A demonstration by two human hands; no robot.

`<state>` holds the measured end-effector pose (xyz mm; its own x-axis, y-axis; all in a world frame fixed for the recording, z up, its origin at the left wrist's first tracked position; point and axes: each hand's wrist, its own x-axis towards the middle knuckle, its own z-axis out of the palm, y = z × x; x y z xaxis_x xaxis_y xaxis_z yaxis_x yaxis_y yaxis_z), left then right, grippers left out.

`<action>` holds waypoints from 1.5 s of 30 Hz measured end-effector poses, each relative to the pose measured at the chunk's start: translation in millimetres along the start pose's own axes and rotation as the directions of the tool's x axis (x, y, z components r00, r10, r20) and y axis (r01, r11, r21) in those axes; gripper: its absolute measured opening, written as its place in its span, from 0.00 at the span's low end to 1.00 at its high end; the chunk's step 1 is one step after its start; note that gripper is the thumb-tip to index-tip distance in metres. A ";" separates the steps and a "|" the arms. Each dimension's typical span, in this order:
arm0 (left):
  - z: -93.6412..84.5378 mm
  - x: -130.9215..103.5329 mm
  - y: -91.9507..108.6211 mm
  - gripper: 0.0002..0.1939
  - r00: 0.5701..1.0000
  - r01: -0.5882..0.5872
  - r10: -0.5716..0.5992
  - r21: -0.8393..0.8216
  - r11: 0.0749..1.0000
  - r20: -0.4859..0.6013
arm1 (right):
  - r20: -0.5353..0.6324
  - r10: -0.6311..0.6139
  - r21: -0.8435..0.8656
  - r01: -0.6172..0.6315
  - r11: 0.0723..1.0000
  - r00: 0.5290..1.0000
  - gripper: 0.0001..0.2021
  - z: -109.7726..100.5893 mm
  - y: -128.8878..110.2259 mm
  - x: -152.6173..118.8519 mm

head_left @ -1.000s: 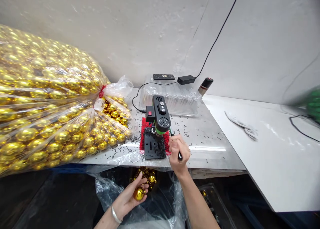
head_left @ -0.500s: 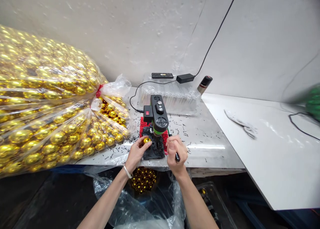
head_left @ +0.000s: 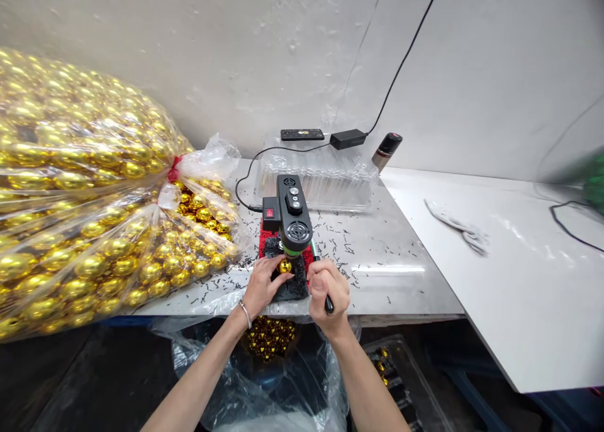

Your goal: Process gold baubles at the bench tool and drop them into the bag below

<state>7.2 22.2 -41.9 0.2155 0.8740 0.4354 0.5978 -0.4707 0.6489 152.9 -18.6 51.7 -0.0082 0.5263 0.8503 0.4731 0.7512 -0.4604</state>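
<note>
A gold ball point(head_left: 285, 266) sits below the head of a small black press machine point(head_left: 295, 215), over its dark base. My left hand point(head_left: 264, 282) has thumb and fingers at either side of this ball, holding it. Wrapped round the black-ended lever point(head_left: 329, 304) at the machine's right is my right hand point(head_left: 329, 290). Under the machine lies a red mat point(head_left: 268, 234), partly hidden. Small black shreds cover the base and the metal tabletop around it.
A large clear bag of gold balls point(head_left: 89, 218) fills the left side. Behind the machine are a clear plastic tray point(head_left: 316, 183), a power adapter point(head_left: 348, 139) and a spray can point(head_left: 387, 151). Gloves point(head_left: 457, 226) lie right; gold balls point(head_left: 270, 339) sit below the table edge.
My left hand has brought the gold ball rightward, under the machine's head. My right hand still grips the lever. The whole view has shifted slightly.
</note>
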 end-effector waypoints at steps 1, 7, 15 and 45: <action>0.5 -1.5 -0.9 0.17 1.000 -0.020 0.020 0.009 1.000 0.002 | -0.001 0.000 0.001 0.000 1.000 1.000 0.12 0.1 0.4 -0.6; -3.7 -5.1 -0.6 0.18 0.998 -0.040 0.038 0.048 0.998 0.043 | -0.002 0.000 -0.004 0.000 1.000 1.000 0.12 -0.3 0.8 -2.8; -5.4 2.0 4.8 0.18 0.996 -0.038 0.027 0.130 0.991 0.082 | 0.010 -0.002 -0.007 0.002 1.000 1.000 0.11 -1.8 1.4 -3.2; 4.3 4.8 0.0 0.16 0.999 0.017 -0.018 0.021 1.000 0.035 | -0.100 -0.037 0.009 0.039 0.999 0.994 0.16 9.1 15.9 -16.2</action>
<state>11.6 26.9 -42.5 0.2316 0.8860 0.4018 0.6173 -0.4530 0.6432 152.5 -11.6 28.2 0.0621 0.4553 0.8881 0.4641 0.7746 -0.4296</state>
